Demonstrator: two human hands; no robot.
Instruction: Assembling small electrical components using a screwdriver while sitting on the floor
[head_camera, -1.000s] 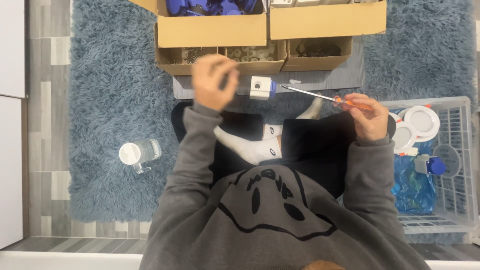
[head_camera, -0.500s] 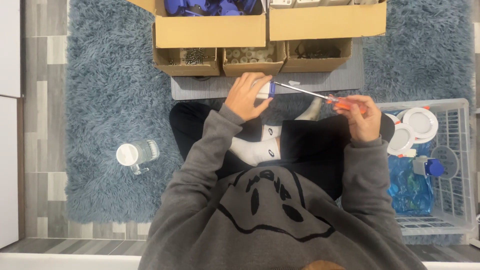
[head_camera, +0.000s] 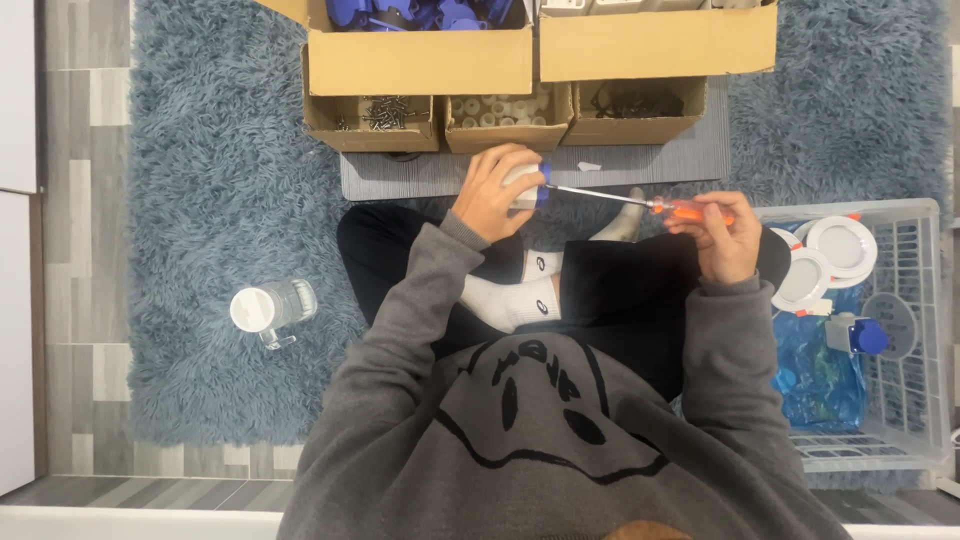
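Since the earlier frame, the left hand (head_camera: 497, 192) has come down from the boxes and now wraps a small white part (head_camera: 524, 185) with a blue edge, above the lap. Right hand (head_camera: 722, 235) is closed on the orange-handled screwdriver (head_camera: 640, 202), whose thin metal shaft reaches the part. Small cardboard trays (head_camera: 372, 122) sit just beyond.

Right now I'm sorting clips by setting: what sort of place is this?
Probably a home floor set up for small assembly work: a shaggy blue rug over grey plank flooring, cardboard boxes of small parts, and a white basket of round white fittings.
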